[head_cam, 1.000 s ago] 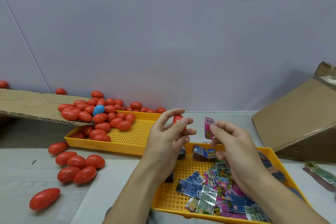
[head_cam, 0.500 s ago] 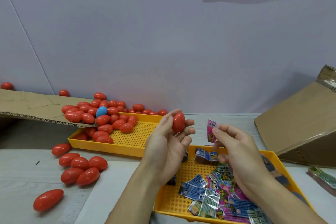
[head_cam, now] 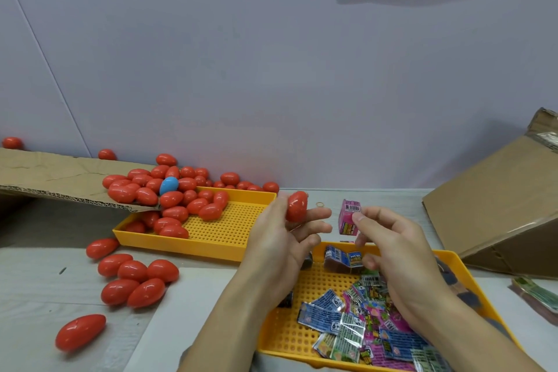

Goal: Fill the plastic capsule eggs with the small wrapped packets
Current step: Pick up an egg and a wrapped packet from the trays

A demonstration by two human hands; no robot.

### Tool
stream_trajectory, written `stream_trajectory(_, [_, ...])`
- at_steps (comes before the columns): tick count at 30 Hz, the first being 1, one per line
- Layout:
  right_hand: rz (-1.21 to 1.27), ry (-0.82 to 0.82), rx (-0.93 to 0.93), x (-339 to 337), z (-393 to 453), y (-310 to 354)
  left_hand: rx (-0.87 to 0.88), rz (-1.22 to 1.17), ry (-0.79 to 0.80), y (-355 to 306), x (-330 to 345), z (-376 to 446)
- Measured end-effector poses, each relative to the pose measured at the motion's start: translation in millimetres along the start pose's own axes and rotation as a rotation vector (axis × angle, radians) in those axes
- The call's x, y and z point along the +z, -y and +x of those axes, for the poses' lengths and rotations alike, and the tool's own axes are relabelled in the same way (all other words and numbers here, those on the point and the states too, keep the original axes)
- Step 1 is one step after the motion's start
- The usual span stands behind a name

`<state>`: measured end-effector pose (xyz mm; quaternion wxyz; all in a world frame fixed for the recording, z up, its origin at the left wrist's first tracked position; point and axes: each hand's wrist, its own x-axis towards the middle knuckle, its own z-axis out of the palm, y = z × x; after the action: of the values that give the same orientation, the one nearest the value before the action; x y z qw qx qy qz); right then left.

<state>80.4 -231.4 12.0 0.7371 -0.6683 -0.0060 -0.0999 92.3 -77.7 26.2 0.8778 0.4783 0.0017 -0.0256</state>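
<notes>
The left hand (head_cam: 280,238) holds a red capsule egg (head_cam: 296,206) up at its fingertips, thumb behind it and the lower fingers fanned out underneath, while the right hand (head_cam: 395,253) pinches a pink wrapped packet (head_cam: 349,217) between thumb and forefinger, just beside the egg and a little apart from it. The egg looks closed from here; I can't make out a seam or an open half. Below the right fingers lies the yellow tray (head_cam: 450,260) of loose packets (head_cam: 347,326), and beyond the left fingers a second yellow tray (head_cam: 229,238) with a heap of red eggs (head_cam: 181,196) and one blue egg (head_cam: 168,185); more eggs lie on the table outside that hand. To do this well, I'd say the egg must be popped open first, probably with both hands sharing the twist, so the packet should stay tucked in the pinch. The packet looks wide against the egg, so folding or rolling it before pushing it in would help the halves snap together cleanly.
</notes>
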Motion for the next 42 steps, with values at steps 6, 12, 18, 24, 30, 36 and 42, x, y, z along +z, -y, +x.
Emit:
stream_trajectory(6, [-0.009, -0.027, -0.043, 0, 0, 1, 0.034, 0.268, 0.043, 6, -1, -1])
stream_trajectory(12, [-0.026, -0.014, -0.061, 0, 0, 1, 0.146, 0.525, 0.101, 9, 2, -4])
stream_trajectory(18, [-0.028, -0.021, -0.068, -2, 1, -1, 0.271, 0.647, 0.176, 10, 3, -8])
stream_trajectory(24, [-0.002, -0.02, -0.083, -2, 1, 0, 0.275, 0.694, 0.177, 14, -1, -5])
stream_trajectory(30, [0.085, 0.044, -0.072, -1, -1, 5, 0.313, 0.709, 0.186, 14, -1, -4])
stream_trajectory(36, [0.062, 0.11, -0.009, 1, 0, 2, 0.305, 0.66, 0.225, 14, -2, -3])
stream_trajectory(42, [0.052, 0.053, -0.01, 0, 1, 2, 0.274, 0.733, 0.262, 16, -5, -2])
